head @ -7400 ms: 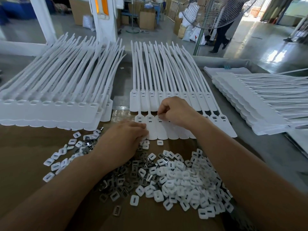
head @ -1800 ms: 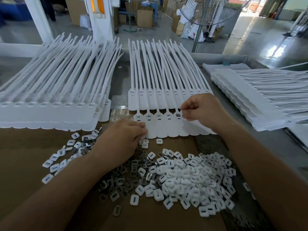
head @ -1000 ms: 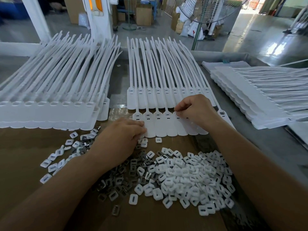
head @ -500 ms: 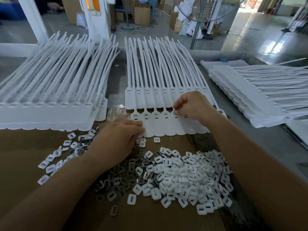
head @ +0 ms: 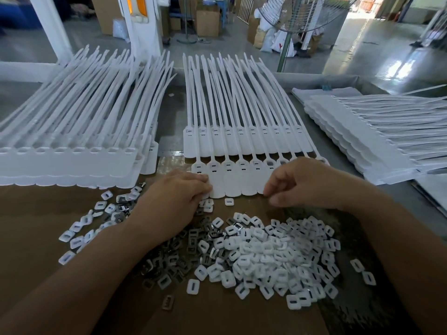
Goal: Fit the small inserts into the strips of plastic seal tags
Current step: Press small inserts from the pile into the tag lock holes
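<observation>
A strip of white plastic seal tags [head: 232,184] lies on the brown cardboard in front of me, its heads toward a second strip [head: 242,141] behind it. My left hand [head: 179,197] rests on the near strip's left end with its fingers laid flat. My right hand [head: 302,182] hovers over the strip's right half, fingers loosely curled, fingertips at the tags' near edge; I see nothing in it. A heap of small white inserts [head: 278,252] lies just below both hands. One loose insert [head: 228,201] sits by the strip's edge.
Dark metal clips [head: 183,257] are mixed into the heap's left side. A tall stack of tag strips [head: 72,160] stands at the left and another stack [head: 375,141] at the right. A fan pole [head: 285,52] rises beyond the table's far edge.
My right hand has come off the tag heads and drawn back toward me, to the strip's near edge. The left hand has stayed on the strip's left end.
</observation>
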Demonstrator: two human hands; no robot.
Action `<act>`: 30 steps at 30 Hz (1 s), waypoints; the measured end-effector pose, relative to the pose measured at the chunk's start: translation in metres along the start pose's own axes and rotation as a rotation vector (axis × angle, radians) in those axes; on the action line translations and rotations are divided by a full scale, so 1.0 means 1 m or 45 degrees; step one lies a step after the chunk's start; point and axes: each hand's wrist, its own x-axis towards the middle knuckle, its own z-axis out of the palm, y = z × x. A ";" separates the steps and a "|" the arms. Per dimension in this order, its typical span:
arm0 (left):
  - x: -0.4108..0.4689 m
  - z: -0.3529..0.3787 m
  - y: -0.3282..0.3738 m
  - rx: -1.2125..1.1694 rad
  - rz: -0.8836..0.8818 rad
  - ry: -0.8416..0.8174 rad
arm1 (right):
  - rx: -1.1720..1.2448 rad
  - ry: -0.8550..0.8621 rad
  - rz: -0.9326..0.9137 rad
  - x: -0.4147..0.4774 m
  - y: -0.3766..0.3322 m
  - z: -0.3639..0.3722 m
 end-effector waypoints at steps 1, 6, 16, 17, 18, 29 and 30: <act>0.000 0.000 0.000 0.001 0.001 -0.002 | -0.005 -0.036 0.013 -0.004 0.000 0.000; 0.001 0.001 -0.001 0.009 0.003 -0.006 | -0.086 -0.137 0.025 -0.017 0.000 0.006; 0.002 0.001 -0.001 0.010 0.002 0.002 | -0.175 -0.095 -0.015 -0.012 -0.007 0.013; 0.002 0.001 -0.001 0.012 0.004 0.000 | -0.175 -0.094 -0.021 -0.012 -0.008 0.013; 0.002 0.001 -0.001 0.012 0.006 -0.001 | -0.164 -0.096 -0.022 -0.011 -0.007 0.014; 0.003 0.002 -0.003 0.017 0.016 -0.002 | -0.003 -0.023 -0.073 -0.014 -0.008 0.013; 0.003 0.002 -0.002 0.018 0.015 0.001 | 0.011 -0.009 -0.081 -0.013 -0.007 0.012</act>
